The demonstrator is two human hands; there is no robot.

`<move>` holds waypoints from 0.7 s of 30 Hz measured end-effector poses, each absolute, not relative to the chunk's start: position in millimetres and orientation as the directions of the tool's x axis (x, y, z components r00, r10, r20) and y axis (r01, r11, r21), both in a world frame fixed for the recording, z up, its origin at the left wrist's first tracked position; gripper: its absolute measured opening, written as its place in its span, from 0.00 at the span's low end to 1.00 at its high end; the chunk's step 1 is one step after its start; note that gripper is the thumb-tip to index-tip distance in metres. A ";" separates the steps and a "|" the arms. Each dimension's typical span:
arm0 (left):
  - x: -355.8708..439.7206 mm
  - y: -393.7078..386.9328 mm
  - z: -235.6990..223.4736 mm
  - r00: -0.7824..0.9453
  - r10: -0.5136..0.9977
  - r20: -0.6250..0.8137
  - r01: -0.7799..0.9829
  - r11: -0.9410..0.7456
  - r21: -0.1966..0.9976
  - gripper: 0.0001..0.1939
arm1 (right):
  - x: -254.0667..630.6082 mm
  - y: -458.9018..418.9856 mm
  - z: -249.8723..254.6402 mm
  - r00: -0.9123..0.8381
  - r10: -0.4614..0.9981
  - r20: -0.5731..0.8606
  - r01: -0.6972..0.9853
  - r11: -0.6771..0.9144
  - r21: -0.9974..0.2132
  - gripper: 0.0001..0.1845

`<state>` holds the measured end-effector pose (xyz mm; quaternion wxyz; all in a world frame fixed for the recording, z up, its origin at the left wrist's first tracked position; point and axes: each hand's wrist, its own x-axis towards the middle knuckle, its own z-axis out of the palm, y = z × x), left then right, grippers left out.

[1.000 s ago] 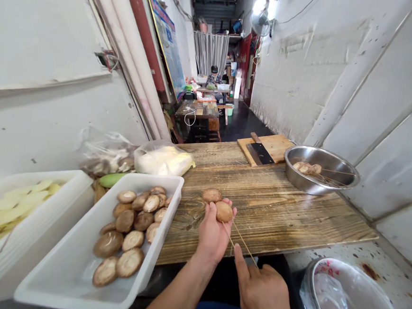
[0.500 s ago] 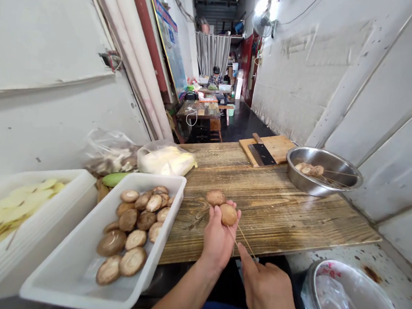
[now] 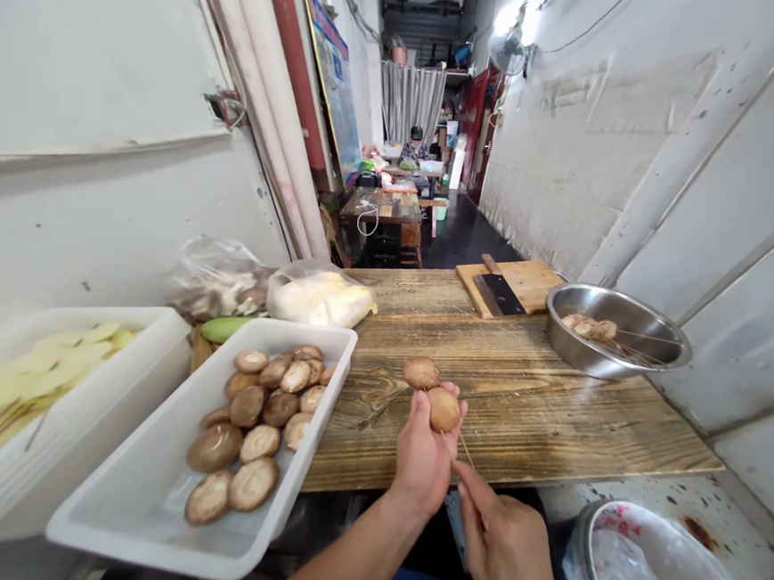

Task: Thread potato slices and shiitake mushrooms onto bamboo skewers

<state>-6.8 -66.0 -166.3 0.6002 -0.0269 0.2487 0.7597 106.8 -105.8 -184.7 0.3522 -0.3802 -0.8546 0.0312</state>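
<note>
My left hand (image 3: 424,449) is closed around a brown mushroom (image 3: 444,411), thumb on its near side. A second mushroom (image 3: 421,373) sits just beyond it, threaded on the same skewers. Two thin wooden skewers (image 3: 467,446) run from the mushrooms back toward my right hand (image 3: 505,536). The right fingers are pinched at the lower end of the skewers, close to my left wrist. To the left, a white plastic tub (image 3: 144,476) holds several loose mushrooms (image 3: 260,444), some with the stem side up.
Another tub (image 3: 156,334) at far left contains pale yellow slices on sticks. Plastic bags (image 3: 319,295) and a green vegetable (image 3: 223,328) lie behind. A cleaver (image 3: 499,294) rests on a cutting board (image 3: 538,284). A steel bowl (image 3: 612,370) holds skewered mushrooms; a lined bin (image 3: 674,563) stands lower right.
The view has shifted slightly, so the scene sits a little differently in frame. My right hand's fingers have come up the skewers, nearer the left hand. Both mushrooms stay held.
</note>
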 end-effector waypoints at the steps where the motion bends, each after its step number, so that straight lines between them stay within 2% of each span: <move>1: -6.8 -67.0 -165.6 -0.274 0.901 -0.337 -0.926 -0.152 0.345 0.11 | 107.1 -106.0 -184.4 -0.471 0.666 0.578 0.629 0.713 -0.309 0.19; 3: -10.6 -69.7 -165.9 -0.233 0.921 -0.313 -0.936 -0.125 0.329 0.11 | 110.7 -105.6 -182.4 -0.487 0.690 0.535 0.595 0.711 -0.375 0.19; 6: -25.1 -72.0 -169.4 -0.166 0.946 -0.279 -0.941 -0.068 0.330 0.17 | 120.8 -103.5 -177.1 -0.484 0.757 0.439 0.493 0.650 -0.578 0.19; 9: -41.9 -68.8 -170.9 -0.188 0.932 -0.309 -0.931 -0.069 0.359 0.20 | 129.4 -101.0 -172.0 -0.487 0.796 0.358 0.411 0.571 -0.710 0.18; 15: -52.0 -57.8 -160.7 -0.286 0.898 -0.335 -0.906 -0.139 0.401 0.18 | 132.0 -95.0 -172.6 -0.600 0.741 0.302 0.356 0.586 -0.728 0.18; 21: -46.4 -56.0 -157.4 -0.302 0.893 -0.333 -0.907 -0.162 0.388 0.13 | 135.3 -90.8 -177.8 -0.604 0.731 0.317 0.372 0.610 -0.700 0.19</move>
